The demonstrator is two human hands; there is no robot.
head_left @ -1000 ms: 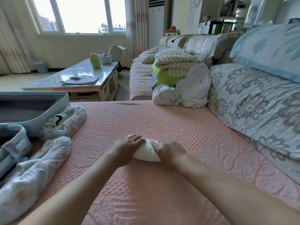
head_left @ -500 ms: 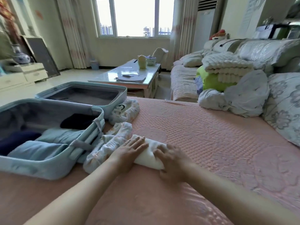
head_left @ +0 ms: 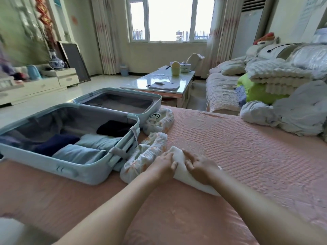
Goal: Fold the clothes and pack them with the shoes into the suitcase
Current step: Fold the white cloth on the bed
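Observation:
A small folded white garment (head_left: 179, 160) lies on the pink bed cover, just right of the suitcase. My left hand (head_left: 161, 167) grips its left edge with curled fingers. My right hand (head_left: 200, 169) lies over its right half, fingers bent round the fabric. The open light-blue suitcase (head_left: 79, 172) sits on the bed at left, its near half holding folded blue, navy and black clothes. Two shoes in printed cloth covers lie between suitcase and garment: one (head_left: 145, 156) touching my left hand's side, another (head_left: 159, 121) further back.
A heap of white clothes (head_left: 292, 115) lies at the bed's far right, with stacked bedding and a green pillow (head_left: 256, 92) behind it. A glass coffee table (head_left: 162, 84) stands beyond the suitcase. The floor lies off the bed's left.
My view has swung left, bringing the suitcase into sight. Both hands have stayed on the white garment, and their fingers went from lying flat to curling round it.

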